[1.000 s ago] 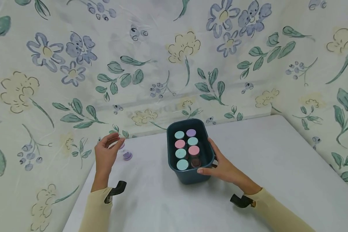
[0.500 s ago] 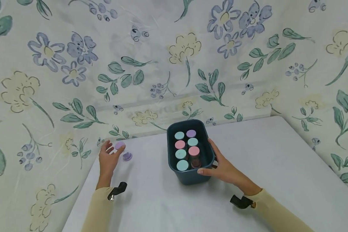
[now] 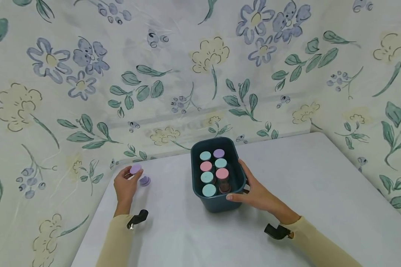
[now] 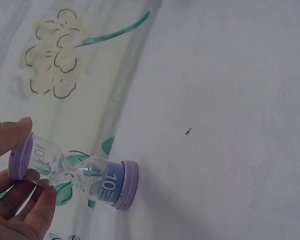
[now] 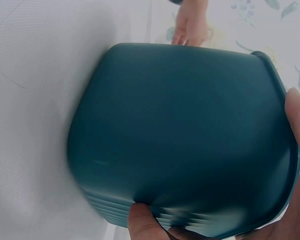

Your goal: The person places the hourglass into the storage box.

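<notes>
A sand timer with purple caps and "10" printed on its glass (image 4: 72, 172) stands upright at the table's back left. My left hand (image 3: 124, 188) pinches its top cap (image 3: 135, 169) between thumb and fingers, while the lower cap (image 3: 145, 181) shows below in the head view. Purple sand fills the bulb at the base. My right hand (image 3: 254, 191) grips the near right side of a dark teal bin (image 3: 217, 204), thumb at the rim; its fingers (image 5: 142, 220) press the ribbed wall in the right wrist view. Inside the bin stand several timers with mint, pink and purple caps (image 3: 222, 173).
The bin rests on a white-covered table (image 3: 287, 170), close to the back edge. A floral sheet (image 3: 173, 74) hangs behind the table and along both sides. Each sleeve has a black wrist mount (image 3: 277, 231) sticking out.
My left hand has lowered and moved slightly right, its fingers closing round the timer's top cap. My right hand and the bin have stayed in place.
</notes>
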Available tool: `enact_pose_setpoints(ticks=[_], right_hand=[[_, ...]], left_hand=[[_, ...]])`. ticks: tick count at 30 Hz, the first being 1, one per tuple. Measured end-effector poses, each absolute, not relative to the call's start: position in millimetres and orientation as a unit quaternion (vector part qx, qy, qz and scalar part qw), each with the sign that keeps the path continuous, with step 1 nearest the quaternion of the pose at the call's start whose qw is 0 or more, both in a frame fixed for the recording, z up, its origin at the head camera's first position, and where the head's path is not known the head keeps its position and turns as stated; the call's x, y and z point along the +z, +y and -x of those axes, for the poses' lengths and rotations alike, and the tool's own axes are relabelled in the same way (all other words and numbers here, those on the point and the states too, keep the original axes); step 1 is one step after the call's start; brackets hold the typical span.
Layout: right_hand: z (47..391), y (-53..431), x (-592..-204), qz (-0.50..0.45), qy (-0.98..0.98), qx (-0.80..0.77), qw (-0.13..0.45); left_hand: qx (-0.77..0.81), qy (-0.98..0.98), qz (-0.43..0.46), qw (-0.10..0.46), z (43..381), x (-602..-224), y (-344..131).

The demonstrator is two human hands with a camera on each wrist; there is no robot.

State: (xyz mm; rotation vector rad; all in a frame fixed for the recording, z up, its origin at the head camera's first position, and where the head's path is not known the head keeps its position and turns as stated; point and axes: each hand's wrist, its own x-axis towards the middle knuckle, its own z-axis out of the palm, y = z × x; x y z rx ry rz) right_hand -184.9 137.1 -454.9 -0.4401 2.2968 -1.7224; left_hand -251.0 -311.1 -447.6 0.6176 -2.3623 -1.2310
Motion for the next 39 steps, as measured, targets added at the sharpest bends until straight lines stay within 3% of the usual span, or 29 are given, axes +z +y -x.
enact_pose_setpoints(ticks=[13,23,39], right_hand=[[183.9,135.8,-454.4,0.149,0.785,-0.589,0.120],[182.3,136.3,-453.5,0.153,0.784,-0.590,0.118],[182.4,136.3,-452.6,0.152,0.788,-0.585,0.118]], left_hand=[[-0.476,-0.829,-0.215,0.201,237.5,-433.5,-295.4],[-0.514,-0.820,-0.118,0.222,222.4,-399.7,-251.9],[-0.563,-0.800,0.011,0.209,202.3,-363.9,-200.0]])
